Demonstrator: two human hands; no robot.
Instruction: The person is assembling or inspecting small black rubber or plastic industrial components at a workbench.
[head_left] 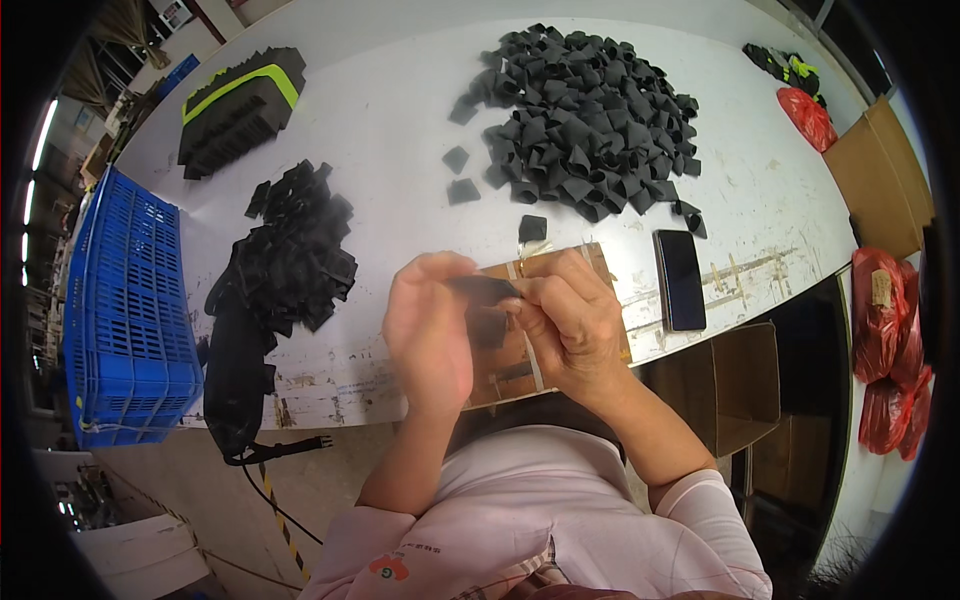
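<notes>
My right hand [572,312] pinches a small black fabric piece [485,290] between thumb and fingertips. At the other end of that piece is my left hand [430,325], slightly blurred, its fingers curled against the fabric and partly hiding it. Both hands are over a brown board [612,285] with pale strips, at the table's near edge. Another dark patch [488,328] shows below the held piece; whether it lies on the board I cannot tell. Just beyond the board lies a single black piece [533,229], with pale thread-like strands beside it.
On the white table [390,120], a large heap of black folded pieces [590,120] lies at the far middle. Left are a dark pile [290,250], a stack with a yellow-green band [243,100] and a blue crate [130,310]. A phone [680,280] lies right, near red bags [885,340].
</notes>
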